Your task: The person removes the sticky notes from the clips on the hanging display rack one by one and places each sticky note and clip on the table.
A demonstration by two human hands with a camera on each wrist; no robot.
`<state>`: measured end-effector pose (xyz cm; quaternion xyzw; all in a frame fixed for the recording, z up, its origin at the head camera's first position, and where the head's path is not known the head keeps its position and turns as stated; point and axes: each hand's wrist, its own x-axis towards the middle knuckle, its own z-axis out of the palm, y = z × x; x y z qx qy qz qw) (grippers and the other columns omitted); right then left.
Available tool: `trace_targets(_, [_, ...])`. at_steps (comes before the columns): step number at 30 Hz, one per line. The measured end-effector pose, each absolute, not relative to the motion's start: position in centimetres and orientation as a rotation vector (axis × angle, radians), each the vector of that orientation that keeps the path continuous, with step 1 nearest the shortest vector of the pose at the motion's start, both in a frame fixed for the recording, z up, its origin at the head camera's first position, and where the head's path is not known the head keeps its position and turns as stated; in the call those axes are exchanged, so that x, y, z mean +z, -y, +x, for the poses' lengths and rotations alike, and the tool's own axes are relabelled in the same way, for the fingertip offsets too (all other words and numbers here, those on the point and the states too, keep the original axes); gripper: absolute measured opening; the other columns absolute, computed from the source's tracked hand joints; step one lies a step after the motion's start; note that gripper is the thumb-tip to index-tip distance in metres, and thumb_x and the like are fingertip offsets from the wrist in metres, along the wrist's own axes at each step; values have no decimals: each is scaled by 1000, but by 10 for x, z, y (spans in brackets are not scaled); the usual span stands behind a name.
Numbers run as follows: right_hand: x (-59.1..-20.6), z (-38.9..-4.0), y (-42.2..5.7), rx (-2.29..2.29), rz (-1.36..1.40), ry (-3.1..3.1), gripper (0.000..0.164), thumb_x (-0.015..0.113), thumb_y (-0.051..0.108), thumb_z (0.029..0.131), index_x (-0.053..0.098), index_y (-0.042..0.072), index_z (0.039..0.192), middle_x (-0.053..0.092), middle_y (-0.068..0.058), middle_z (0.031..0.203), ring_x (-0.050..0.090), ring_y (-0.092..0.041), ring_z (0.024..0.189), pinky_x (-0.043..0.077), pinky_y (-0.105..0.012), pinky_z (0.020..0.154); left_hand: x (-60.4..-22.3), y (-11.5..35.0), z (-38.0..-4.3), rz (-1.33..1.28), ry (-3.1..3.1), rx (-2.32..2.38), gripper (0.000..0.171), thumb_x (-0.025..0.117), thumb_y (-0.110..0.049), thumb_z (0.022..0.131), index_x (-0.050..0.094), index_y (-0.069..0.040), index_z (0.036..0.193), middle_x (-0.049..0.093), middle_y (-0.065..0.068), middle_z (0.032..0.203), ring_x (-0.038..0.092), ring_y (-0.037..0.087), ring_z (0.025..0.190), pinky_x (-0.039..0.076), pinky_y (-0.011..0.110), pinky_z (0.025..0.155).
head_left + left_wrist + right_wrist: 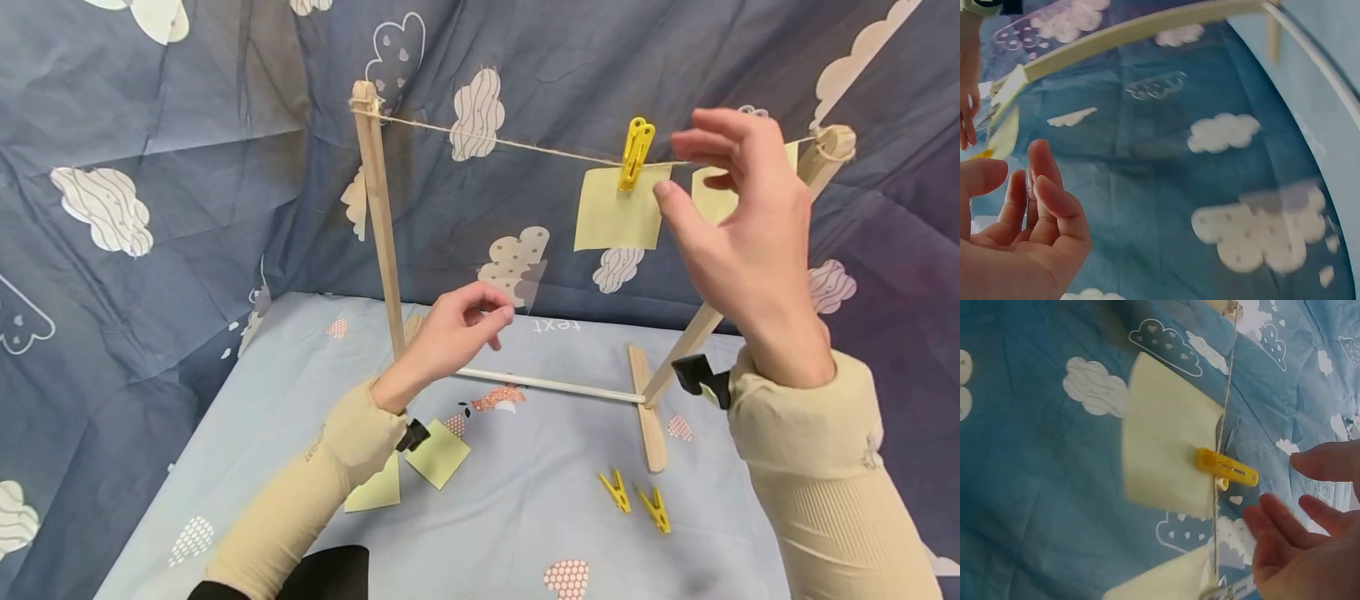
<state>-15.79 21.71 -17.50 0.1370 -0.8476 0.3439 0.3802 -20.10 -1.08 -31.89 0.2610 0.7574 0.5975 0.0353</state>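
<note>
A yellow clothespin [636, 154] clamps a pale yellow paper note [618, 218] onto a thin string [517, 145]. Just right of the clothespin is my right hand [757, 212], its thumb and fingers spread apart with nothing between them. The right wrist view shows a gap between those fingers and the clothespin [1229, 467]. Lower and to the left, my left hand [461, 329] hovers in the air, fingers loosely bent and holding nothing. Partly hidden behind my right hand, a second note [712, 196] hangs from the string.
Wooden posts [381, 225] hold the string at both ends, and a white rod [555, 385] joins them low down. Two yellow clothespins [617, 492] lie on the light blue cloth [525, 492]. Paper notes [438, 454] lie near my left forearm. A dark cloud-print cloth [315, 208] hangs behind.
</note>
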Motion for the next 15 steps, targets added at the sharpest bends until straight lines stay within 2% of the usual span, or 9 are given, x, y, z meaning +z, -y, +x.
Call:
trace_targets(7, [-156, -175, -208, 935, 294, 2339, 55, 51, 11, 85, 28, 17, 135, 46, -7, 129, 46, -11, 115, 36, -20, 90, -297, -14, -205, 596, -1938, 2054, 20, 55, -19, 89, 60, -9, 106, 62, 10, 94, 62, 19, 64, 46, 26, 59])
trace_targets(15, [-148, -186, -204, 928, 175, 2544, 60, 48, 19, 88, 17, 23, 139, 44, -6, 133, 46, -18, 118, 36, -29, 93, -276, -37, -214, 466, -1774, 2130, 31, 60, -22, 86, 56, -16, 116, 59, 3, 109, 62, 18, 71, 45, 26, 63])
